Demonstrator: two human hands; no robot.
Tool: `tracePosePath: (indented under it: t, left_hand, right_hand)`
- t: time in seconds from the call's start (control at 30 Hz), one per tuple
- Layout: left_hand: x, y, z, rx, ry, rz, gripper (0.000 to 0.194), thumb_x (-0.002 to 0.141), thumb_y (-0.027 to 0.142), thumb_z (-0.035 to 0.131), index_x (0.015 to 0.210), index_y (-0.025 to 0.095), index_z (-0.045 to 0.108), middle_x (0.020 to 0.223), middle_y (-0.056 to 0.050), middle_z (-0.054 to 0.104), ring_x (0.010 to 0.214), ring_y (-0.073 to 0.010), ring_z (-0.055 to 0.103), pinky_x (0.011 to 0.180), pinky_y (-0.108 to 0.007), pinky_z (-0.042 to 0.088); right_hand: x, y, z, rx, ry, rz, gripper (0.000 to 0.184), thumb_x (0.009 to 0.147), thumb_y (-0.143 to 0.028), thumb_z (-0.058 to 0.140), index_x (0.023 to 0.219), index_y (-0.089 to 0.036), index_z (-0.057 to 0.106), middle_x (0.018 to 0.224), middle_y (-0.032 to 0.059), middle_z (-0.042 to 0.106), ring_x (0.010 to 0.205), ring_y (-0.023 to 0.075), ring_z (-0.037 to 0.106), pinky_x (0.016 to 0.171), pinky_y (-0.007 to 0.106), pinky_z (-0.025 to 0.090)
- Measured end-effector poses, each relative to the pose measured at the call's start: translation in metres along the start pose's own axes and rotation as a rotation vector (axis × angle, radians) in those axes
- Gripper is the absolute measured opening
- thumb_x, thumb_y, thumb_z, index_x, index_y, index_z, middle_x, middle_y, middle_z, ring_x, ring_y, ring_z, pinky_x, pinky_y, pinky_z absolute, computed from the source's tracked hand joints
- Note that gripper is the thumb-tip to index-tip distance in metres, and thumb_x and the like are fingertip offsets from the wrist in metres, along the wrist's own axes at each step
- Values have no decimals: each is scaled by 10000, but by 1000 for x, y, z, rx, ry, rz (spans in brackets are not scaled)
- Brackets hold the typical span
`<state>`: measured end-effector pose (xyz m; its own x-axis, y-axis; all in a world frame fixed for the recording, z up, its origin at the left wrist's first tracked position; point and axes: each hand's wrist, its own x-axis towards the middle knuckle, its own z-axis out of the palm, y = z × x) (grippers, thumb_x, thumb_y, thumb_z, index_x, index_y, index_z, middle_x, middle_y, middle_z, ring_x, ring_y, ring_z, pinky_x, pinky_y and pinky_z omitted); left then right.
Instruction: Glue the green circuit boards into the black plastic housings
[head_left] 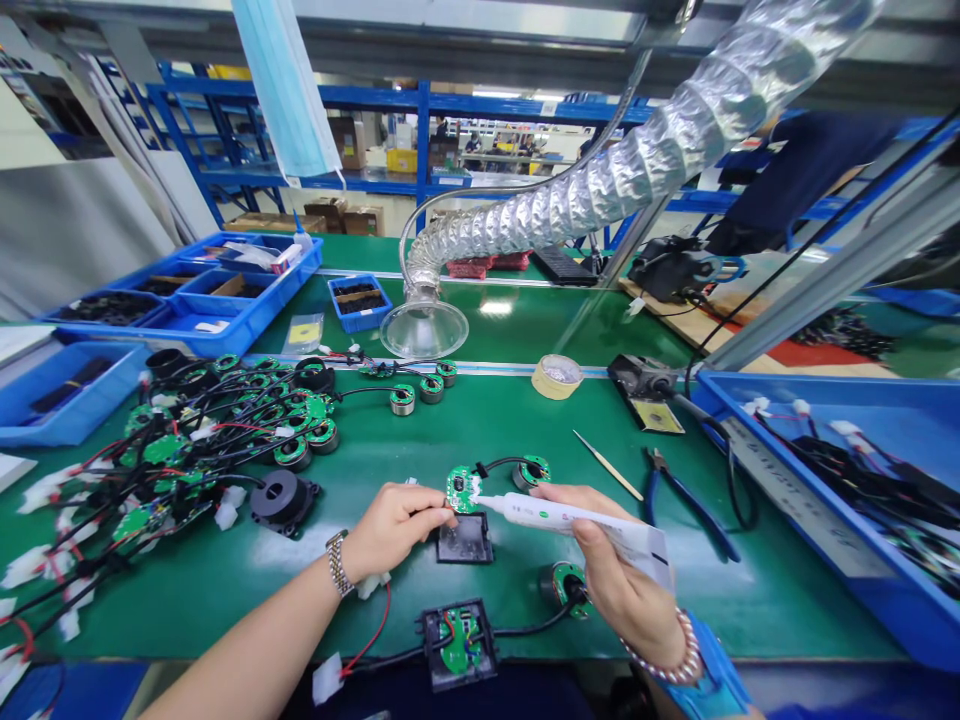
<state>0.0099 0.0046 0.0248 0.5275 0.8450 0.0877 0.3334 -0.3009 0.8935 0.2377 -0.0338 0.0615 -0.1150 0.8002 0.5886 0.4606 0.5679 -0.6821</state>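
My left hand [401, 530] pinches the edge of a small green circuit board [460, 487], which is tilted up off the bench. In my right hand [619, 570] is a white squeeze tube [551, 514], its nozzle at the board, where some white paste shows. A black cable runs from the board to a round motor [531, 471]. Just below the board lies a black square cover [466, 540]. Nearer me, an opened black housing [459, 643] with a green board inside is wired to another round motor [564, 585].
Left, wired boards and motors [247, 420] are heaped beside a black round part [283, 502]. Right lie a wooden-handled pick [607, 465], pliers [686, 500] and a blue bin [862, 400]. A fume hood [424, 328] hangs ahead near a tape roll [557, 378].
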Motion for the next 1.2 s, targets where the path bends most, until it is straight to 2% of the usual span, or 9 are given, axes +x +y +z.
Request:
tracePosePath:
  t: [0.23, 0.63, 0.93, 1.07, 1.2]
  left_hand:
    - [-1, -1, 1, -65, -10, -35, 336, 856, 334, 425, 723, 130, 657, 491, 29, 478, 486, -88, 423, 523, -200, 339]
    - [-1, 0, 1, -77, -24, -49, 337, 850, 353, 430, 717, 134, 649, 477, 32, 467, 467, -89, 420, 490, -196, 349]
    - [-2, 1, 2, -157, -30, -62, 352, 843, 381, 442, 708, 130, 649, 476, 32, 464, 464, -84, 412, 496, -199, 342]
    - [-2, 0, 2, -186, -35, -84, 342, 842, 369, 445, 711, 128, 647, 472, 37, 457, 456, -77, 397, 494, -194, 334]
    - [-1, -1, 2, -180, -45, -98, 354, 847, 386, 437, 718, 131, 646, 472, 38, 458, 454, -77, 393, 491, -194, 335]
  right_hand:
    - [0, -4, -3, 15, 26, -31, 241, 875, -266, 443, 989, -228, 652, 917, 54, 683, 823, 177, 645, 747, 287, 529]
    - [5, -7, 10, -21, -54, -117, 240, 873, -253, 439, 993, -209, 642, 897, 63, 689, 818, 178, 650, 758, 316, 533]
    - [3, -7, 8, -53, -39, -98, 247, 869, -249, 440, 976, -197, 657, 885, 71, 691, 816, 190, 653, 764, 322, 533]
    - [4, -9, 7, -96, -63, -168, 252, 868, -219, 439, 1027, -205, 633, 905, 63, 687, 826, 181, 649, 732, 310, 545]
    - [7, -19, 2, -187, -181, -288, 276, 870, -235, 430, 1073, -206, 615, 921, 67, 683, 806, 187, 650, 697, 317, 557]
